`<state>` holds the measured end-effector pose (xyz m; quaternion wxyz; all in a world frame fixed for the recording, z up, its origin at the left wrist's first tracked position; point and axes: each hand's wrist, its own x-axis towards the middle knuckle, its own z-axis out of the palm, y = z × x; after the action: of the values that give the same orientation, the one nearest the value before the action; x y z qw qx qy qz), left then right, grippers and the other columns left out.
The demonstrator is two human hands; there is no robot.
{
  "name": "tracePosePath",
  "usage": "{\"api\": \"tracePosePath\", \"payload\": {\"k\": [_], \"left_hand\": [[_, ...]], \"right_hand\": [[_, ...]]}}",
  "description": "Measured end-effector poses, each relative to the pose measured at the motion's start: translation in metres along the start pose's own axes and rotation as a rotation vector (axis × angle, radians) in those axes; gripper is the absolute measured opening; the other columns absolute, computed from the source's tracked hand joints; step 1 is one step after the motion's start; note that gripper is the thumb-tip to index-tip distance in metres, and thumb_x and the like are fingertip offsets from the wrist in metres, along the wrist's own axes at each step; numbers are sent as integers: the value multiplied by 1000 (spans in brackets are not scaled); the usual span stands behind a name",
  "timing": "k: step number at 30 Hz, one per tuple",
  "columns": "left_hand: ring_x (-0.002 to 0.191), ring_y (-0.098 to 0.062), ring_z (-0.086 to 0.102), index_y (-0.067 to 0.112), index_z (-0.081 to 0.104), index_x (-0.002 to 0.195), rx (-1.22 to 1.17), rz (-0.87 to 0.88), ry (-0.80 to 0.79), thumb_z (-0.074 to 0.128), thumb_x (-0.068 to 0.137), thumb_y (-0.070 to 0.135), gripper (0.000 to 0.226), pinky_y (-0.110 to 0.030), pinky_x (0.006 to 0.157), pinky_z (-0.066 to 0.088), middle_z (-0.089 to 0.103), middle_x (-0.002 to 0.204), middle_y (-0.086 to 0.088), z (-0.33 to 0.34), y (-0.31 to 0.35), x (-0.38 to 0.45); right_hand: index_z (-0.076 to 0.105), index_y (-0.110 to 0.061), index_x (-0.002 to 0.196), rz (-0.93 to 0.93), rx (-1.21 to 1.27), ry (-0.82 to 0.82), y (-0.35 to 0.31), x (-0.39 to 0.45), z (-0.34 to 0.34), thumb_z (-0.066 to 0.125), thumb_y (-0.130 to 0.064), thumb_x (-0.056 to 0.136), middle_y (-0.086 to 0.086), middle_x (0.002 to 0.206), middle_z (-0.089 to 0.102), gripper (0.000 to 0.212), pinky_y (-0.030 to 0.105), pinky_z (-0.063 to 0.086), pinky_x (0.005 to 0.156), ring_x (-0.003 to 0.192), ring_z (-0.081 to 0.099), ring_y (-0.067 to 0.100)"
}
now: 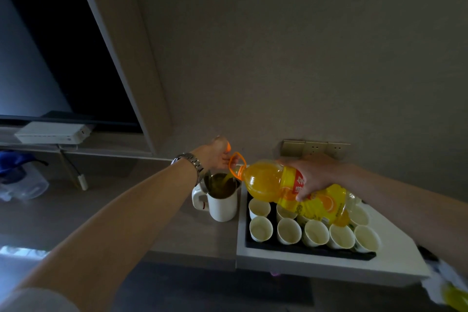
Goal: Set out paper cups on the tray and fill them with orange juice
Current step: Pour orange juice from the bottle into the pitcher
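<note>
Orange juice bottle [291, 187] overhangs the tray [304, 259] edge.

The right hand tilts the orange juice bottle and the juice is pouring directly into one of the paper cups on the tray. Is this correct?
Not quite. In the head view the right hand does tilt the orange juice bottle, but the juice runs into the white kettle that stands left of the tray, not into a paper cup. The paper cups on the tray look empty.
</note>
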<state>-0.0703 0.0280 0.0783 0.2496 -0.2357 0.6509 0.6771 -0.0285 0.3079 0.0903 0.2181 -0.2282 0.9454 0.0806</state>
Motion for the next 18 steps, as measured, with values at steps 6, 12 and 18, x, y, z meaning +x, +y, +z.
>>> {"api": "tracePosePath", "payload": {"k": [6, 12, 18], "left_hand": [[72, -30, 58, 14, 36, 73, -28, -3, -7, 27, 106, 15, 34, -32, 55, 56, 58, 81, -19, 0, -2, 0], [70, -28, 55, 14, 35, 73, 12, 11, 3, 26, 108, 20, 36, -36, 63, 51, 57, 79, -18, 1, 0, -1], [67, -29, 57, 13, 39, 88, 32, 25, 19, 26, 106, 14, 23, -35, 57, 53, 55, 80, -17, 3, 3, -1]], "right_hand": [[5, -49, 156, 1, 1, 1, 0, 0, -1, 82, -70, 62, 2, 150, 48, 124, 39, 45, 98, 129, 52, 29], [5, -51, 156, -2, 17, 11, 1, 0, 0, 82, -70, 60, 1, 148, 50, 125, 38, 46, 96, 128, 52, 28], [7, -54, 154, -7, 52, 21, 3, 1, -1, 84, -68, 58, -1, 144, 53, 123, 37, 47, 91, 124, 54, 26]]}}
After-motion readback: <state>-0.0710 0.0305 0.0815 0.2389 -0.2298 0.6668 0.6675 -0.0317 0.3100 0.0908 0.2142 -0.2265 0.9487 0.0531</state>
